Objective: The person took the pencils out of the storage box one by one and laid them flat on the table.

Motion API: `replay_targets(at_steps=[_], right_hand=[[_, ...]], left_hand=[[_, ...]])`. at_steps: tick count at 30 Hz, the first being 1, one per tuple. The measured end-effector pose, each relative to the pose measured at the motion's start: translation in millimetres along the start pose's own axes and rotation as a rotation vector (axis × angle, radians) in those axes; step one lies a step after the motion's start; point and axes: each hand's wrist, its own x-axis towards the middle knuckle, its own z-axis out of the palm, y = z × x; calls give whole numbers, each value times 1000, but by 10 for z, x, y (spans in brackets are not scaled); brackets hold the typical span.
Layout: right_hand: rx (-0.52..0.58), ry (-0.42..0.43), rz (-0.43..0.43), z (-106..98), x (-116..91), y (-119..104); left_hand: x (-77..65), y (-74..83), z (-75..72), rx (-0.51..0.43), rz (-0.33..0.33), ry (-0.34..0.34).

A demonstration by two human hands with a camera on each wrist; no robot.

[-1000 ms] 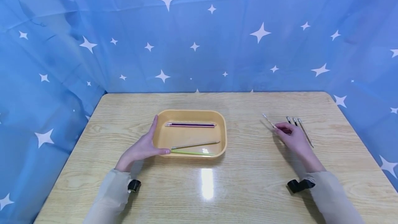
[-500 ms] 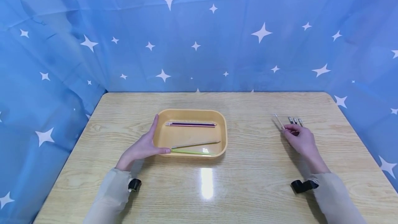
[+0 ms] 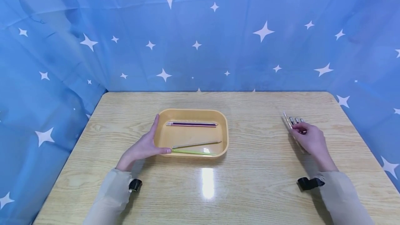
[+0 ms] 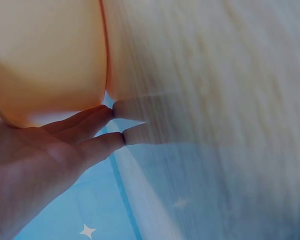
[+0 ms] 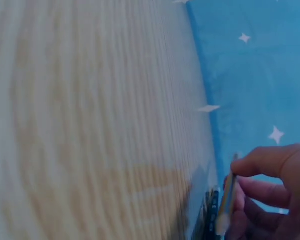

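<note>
Tan in colour, a shallow tray is sitting on the wood-grain surface, a little off the middle toward ten o'clock. At the tray's nine o'clock end the left hand is touching it: the fingers are lying straight against the outer side, and the thumb, spread well away from them, is resting on the rim at eight o'clock. Inside, purple-striped pencils are lying side by side near the twelve o'clock wall. Toward six o'clock a gold pencil is slanting slightly, its sharpened end pointing to three o'clock, and a green pencil is lying just beside it, close to the wall.

Well apart from the tray, between two and three o'clock on the surface, the right hand is pinching a light-coloured pencil between thumb and fingers, one end pointing to eleven o'clock. Just beside that, three pencils are showing their ends at the hand's eleven o'clock, while the hand is hiding the rest. Pale sleeves are covering both forearms. Beyond the surface's twelve o'clock edge, a blue cloth with white stars is hanging.
</note>
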Motion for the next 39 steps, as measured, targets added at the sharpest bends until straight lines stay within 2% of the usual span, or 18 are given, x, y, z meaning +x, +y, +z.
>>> replay_targets(at_steps=[10,15,29,39], right_hand=[[-63,2,29,11,12,46],[-57,-11,38,3,12,30],[-61,-14,-10,4,9,8],[-79,-18,-5,-12,13,-31]], left_hand=[[3,3,-3,-3,6,5],[7,-10,-6,-1,15,12],[4,-2,-6,-2,-6,9],[15,-16,-8,15,0,11]])
